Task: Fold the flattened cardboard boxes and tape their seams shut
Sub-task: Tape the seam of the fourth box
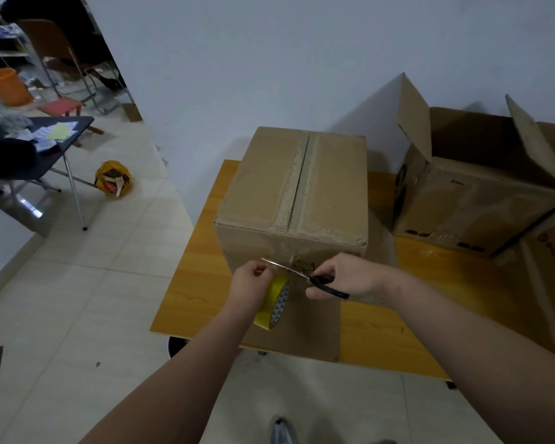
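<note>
Taped box [295, 190] on table [186, 302], open box [474, 193] right.

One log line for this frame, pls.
stage: tape cut | brown cardboard box: flaps closed | left hand: holds yellow tape roll | right hand: grips black-handled scissors, blades across box front

Taped-shut brown box [292, 184] stands upright on the worktop [398, 322]; open-flapped second box [481, 193] just right of it; yellow tape roll [274, 302] at the first box's front face.

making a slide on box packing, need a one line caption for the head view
Left hand holds a yellow tape roll at the closed box; right hand holds scissors just above it
</note>
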The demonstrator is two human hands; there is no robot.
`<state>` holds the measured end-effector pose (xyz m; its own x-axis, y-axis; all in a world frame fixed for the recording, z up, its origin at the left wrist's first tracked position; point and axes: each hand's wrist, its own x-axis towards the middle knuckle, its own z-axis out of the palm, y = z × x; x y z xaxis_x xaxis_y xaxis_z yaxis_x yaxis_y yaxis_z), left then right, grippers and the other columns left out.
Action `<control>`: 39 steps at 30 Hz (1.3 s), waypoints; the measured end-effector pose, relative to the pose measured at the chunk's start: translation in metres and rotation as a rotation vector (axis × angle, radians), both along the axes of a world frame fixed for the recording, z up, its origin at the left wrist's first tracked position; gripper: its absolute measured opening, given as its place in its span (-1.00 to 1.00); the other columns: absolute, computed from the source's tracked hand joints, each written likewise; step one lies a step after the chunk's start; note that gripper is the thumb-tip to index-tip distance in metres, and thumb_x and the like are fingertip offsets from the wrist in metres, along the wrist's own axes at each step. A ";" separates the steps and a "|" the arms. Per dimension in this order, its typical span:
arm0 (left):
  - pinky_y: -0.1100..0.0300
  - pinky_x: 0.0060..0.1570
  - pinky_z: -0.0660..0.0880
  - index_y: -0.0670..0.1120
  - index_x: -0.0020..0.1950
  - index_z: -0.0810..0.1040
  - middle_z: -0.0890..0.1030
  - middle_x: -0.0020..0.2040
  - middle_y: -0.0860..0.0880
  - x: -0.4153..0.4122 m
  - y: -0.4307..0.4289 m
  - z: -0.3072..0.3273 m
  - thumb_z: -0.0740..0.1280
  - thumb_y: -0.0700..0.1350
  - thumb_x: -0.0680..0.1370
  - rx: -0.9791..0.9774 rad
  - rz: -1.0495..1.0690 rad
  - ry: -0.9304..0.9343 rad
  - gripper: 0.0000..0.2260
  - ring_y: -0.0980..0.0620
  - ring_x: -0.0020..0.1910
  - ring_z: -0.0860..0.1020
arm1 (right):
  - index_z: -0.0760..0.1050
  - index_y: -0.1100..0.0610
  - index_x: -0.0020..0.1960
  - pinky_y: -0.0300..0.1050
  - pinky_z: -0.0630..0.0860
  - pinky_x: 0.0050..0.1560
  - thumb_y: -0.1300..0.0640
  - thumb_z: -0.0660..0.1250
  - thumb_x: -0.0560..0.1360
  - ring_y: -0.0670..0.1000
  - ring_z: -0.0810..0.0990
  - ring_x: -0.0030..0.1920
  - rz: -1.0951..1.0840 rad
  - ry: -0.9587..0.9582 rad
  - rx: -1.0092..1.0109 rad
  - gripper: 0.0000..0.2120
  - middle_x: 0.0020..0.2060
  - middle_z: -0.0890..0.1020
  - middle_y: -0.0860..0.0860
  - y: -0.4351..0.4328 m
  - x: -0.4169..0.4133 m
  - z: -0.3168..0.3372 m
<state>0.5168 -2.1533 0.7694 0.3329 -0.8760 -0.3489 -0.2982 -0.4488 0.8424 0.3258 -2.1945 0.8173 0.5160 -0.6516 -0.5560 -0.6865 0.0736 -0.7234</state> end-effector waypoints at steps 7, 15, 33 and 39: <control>0.14 -0.22 0.43 -0.08 -0.15 0.50 0.50 -0.29 -0.02 0.003 0.012 -0.027 0.27 -0.15 0.59 0.164 -0.041 -0.158 -0.88 0.04 -0.31 0.44 | 0.55 0.17 0.22 -0.43 0.27 -0.55 -0.10 0.38 0.50 -0.27 0.38 -0.59 0.032 0.067 0.019 -0.57 -0.22 0.48 0.00 0.003 0.002 -0.011; 0.07 -0.12 0.44 -0.14 0.11 0.53 0.50 -0.18 -0.03 -0.011 0.041 -0.038 0.26 -0.05 0.60 0.220 0.121 -0.143 -0.80 0.02 -0.25 0.44 | 0.54 0.14 0.19 -0.10 0.55 0.04 -0.12 0.46 0.42 0.03 0.58 0.04 0.095 0.094 0.033 -0.53 0.13 0.59 0.09 0.017 -0.022 -0.028; 0.25 -0.33 0.34 -0.10 0.06 0.51 0.52 -0.16 0.05 -0.158 0.033 -0.009 0.28 -0.02 0.59 0.087 -0.009 -0.028 -0.83 0.13 -0.21 0.47 | 0.34 0.34 0.25 -0.27 0.27 -0.34 0.21 0.17 0.61 -0.09 0.30 -0.35 -0.607 0.412 -0.154 -0.73 0.12 0.53 0.26 0.055 -0.213 -0.128; 0.06 -0.08 0.51 -0.07 0.05 0.53 0.57 -0.08 -0.02 -0.142 0.042 -0.002 0.27 0.01 0.59 0.034 0.068 -0.002 -0.83 0.01 -0.12 0.53 | 0.48 0.20 0.23 -0.18 0.35 -0.42 0.26 0.14 0.59 -0.02 0.42 -0.32 -0.279 0.707 -0.284 -0.74 -0.08 0.58 0.14 0.038 -0.188 -0.109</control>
